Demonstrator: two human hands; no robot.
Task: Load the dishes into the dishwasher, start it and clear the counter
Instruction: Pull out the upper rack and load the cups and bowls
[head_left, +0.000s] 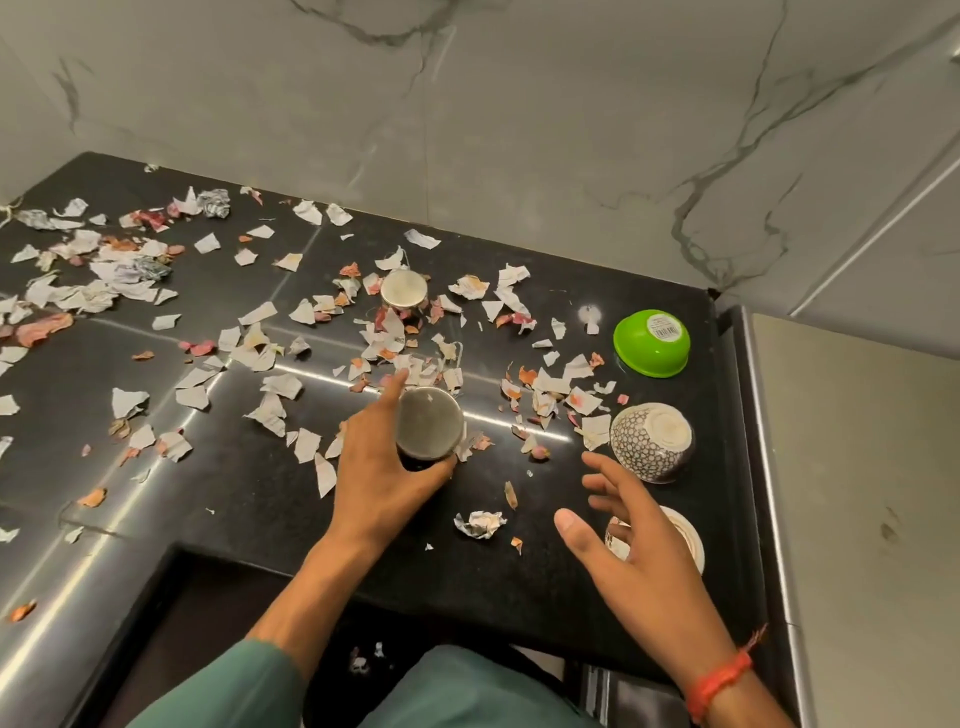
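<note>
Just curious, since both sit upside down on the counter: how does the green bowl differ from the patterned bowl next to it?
The green bowl is plain bright green with a barcode sticker on its base; the patterned bowl is covered in dark ring patterns with a bare pale base. The green bowl lies farther from the person, the patterned bowl close to the right hand. Both rest upside down on the black counter, untouched.

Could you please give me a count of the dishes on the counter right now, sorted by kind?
Steel cups, upside down: 2, one gripped by the left hand at, one farther back
Green plastic bowl, upside down: 1
Patterned ceramic bowls, upside down: 2, and one partly behind the right hand at
Total: 5
</note>
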